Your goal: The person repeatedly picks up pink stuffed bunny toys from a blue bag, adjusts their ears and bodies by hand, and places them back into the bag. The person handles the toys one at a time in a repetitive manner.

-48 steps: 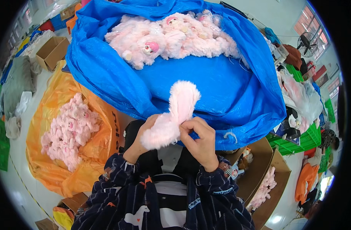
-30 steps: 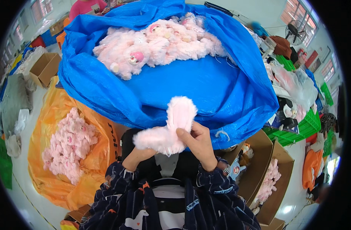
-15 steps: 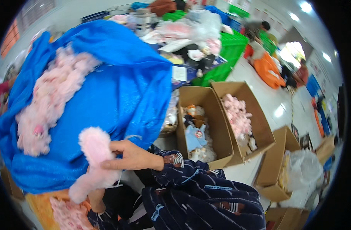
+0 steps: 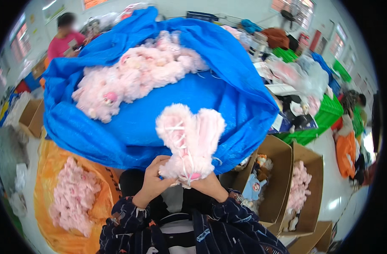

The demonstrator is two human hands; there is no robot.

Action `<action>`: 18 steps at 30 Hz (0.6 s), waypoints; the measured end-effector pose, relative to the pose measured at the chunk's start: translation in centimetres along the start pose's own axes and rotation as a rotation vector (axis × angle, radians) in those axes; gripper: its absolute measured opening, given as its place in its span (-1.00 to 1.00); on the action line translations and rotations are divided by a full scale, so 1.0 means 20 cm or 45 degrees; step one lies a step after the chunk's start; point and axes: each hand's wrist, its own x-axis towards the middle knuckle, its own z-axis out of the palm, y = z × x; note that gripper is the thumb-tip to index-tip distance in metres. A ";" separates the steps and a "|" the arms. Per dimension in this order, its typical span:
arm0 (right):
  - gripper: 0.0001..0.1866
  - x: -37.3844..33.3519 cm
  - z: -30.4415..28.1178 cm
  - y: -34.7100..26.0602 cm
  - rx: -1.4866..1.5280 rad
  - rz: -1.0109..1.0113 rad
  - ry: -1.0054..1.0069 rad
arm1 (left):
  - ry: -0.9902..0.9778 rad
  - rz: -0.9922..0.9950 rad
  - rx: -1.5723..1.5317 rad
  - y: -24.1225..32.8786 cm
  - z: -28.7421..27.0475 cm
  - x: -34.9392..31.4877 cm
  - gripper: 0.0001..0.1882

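Between my hands is a pink plush rabbit head (image 4: 187,163), its two long fluffy ears pointing away from me. White cord or ribbon crisscrosses the left ear and trails down over the head. A bright pink patch shows at its lower edge. My left hand (image 4: 152,181) grips the lower left side, while my right hand (image 4: 209,186) closes on the lower right; plush partly hides the fingers of both. Just beyond lies a big blue woven sack (image 4: 147,146), opened out, with a long heap of similar pink plush pieces (image 4: 138,72) along its far side.
An orange sack (image 4: 45,182) with more pink plush (image 4: 75,197) lies at the left. Cardboard boxes (image 4: 278,182) of plush toys stand to the right, near a green crate (image 4: 324,116). A person in pink (image 4: 64,42) is at the far left.
My view has swung to the left. The plush head has turned so its ears point away and the white lacing shows; both hands now grip its lower edge.
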 end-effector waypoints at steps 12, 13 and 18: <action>-0.57 -0.10 -0.30 0.01 -1.055 -0.365 0.312 | 0.127 0.559 0.490 0.17 -0.17 0.05 -0.95; -0.58 -0.18 -0.43 0.02 -0.805 -0.245 0.560 | 0.085 0.590 0.605 0.16 -0.22 0.10 -0.91; -0.60 -0.57 -1.34 0.18 0.481 -0.651 1.115 | -0.027 0.418 1.726 0.17 -0.62 0.15 -0.42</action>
